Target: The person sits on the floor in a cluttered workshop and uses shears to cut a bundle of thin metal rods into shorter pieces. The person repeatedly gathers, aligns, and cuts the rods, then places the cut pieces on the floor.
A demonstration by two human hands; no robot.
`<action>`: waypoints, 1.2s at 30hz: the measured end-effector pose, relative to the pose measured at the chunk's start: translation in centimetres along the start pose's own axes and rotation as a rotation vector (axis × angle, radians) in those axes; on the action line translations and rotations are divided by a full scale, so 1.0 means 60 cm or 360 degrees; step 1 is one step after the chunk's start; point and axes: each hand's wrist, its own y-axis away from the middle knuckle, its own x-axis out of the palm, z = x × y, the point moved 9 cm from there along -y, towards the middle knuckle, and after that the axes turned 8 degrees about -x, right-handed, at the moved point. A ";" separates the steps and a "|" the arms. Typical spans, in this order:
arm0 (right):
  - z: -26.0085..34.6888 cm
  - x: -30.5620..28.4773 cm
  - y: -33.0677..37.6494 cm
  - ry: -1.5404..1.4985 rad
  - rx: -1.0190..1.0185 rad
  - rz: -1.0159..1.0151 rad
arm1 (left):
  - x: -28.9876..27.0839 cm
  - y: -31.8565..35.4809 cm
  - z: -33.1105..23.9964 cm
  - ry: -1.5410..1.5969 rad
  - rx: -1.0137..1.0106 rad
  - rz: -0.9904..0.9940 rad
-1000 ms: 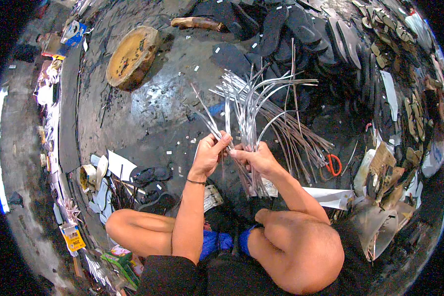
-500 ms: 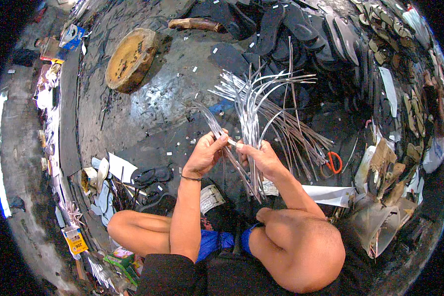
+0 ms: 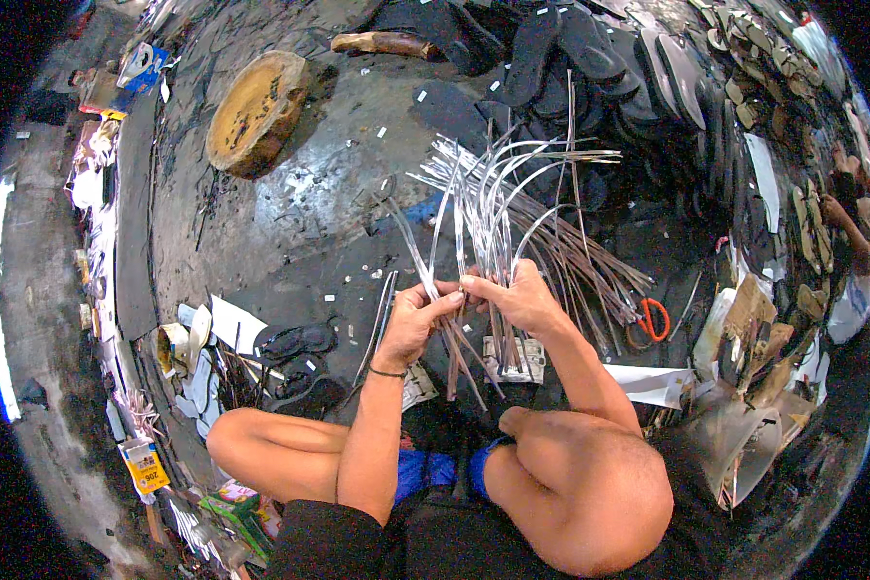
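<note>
My left hand point(image 3: 415, 317) is closed on a few thin, shiny grey strips point(image 3: 409, 253) that stick out above and below its fingers. Beside it my right hand point(image 3: 520, 297) grips a thicker bundle of grey strips point(image 3: 496, 208), whose upper ends fan out and droop to the right. Both hands' fingertips meet, or nearly so, at a strip between the two bunches. Farther off, a larger pile of the same strips point(image 3: 599, 253) lies on the floor. A couple of loose strips point(image 3: 378, 324) show just left of my left hand.
Orange-handled scissors point(image 3: 653, 320) lie right of my right forearm. A heap of dark soles point(image 3: 575, 48) fills the far right, with sandals point(image 3: 766, 58) beyond. A round wooden block point(image 3: 257, 114) and a wooden stick point(image 3: 385, 44) sit at the far left. Scraps point(image 3: 203, 362) lie near my left knee.
Both hands have moved slightly down and to the right. The right-hand bundle has spread wider at the top, and loose strips now show beside my left hand.
</note>
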 end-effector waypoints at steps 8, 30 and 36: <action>-0.011 0.000 -0.011 0.0210 -0.0109 0.0073 | 0.008 0.018 -0.020 0.0045 0.0297 -0.0279; 0.191 -0.197 0.059 -0.0059 -0.0186 -0.0449 | -0.171 0.065 -0.087 0.0759 0.0384 -0.0675; -0.002 0.005 -0.016 0.0123 0.0104 0.0113 | 0.016 -0.001 0.008 0.0478 0.0075 -0.0130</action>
